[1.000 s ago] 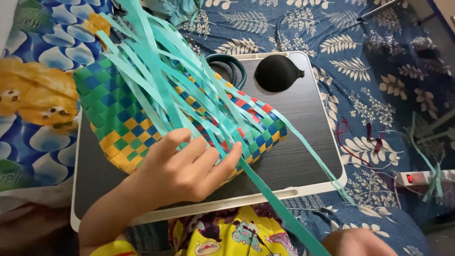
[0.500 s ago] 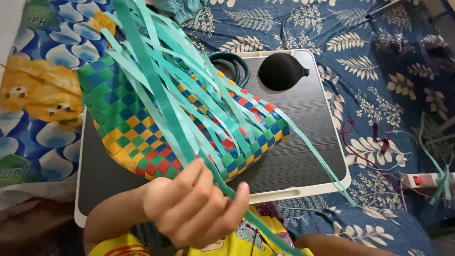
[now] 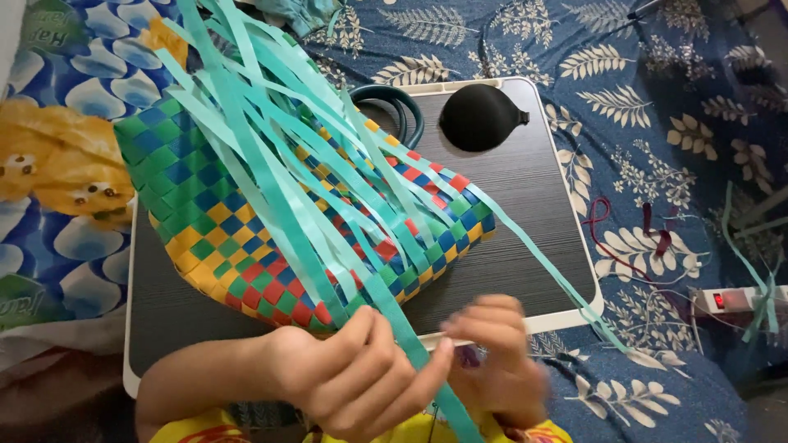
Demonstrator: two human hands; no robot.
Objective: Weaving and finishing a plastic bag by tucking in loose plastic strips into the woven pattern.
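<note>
Since the earlier frame the right hand (image 3: 501,369) has joined the left hand (image 3: 361,377) at lower centre — both pinch a teal strip (image 3: 410,336) of the woven basket (image 3: 304,238), mid-weave; tucking it next needs tension.

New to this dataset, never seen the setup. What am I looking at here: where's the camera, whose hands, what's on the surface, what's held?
There is no machine here: a person works with two bare hands. The single picture comes from a camera worn on the person's head, looking down.

On a dark lap table lies a half-woven basket of plastic strips in green, yellow, blue and red, with long loose teal strips fanning out of it. Beside it sit a black rounded object and a dark ring-shaped loop. A floral blue bedsheet lies underneath.

The left hand pinches one teal strip near the table's front edge. The right hand is right beside it, blurred, so its grip is unclear.
</note>
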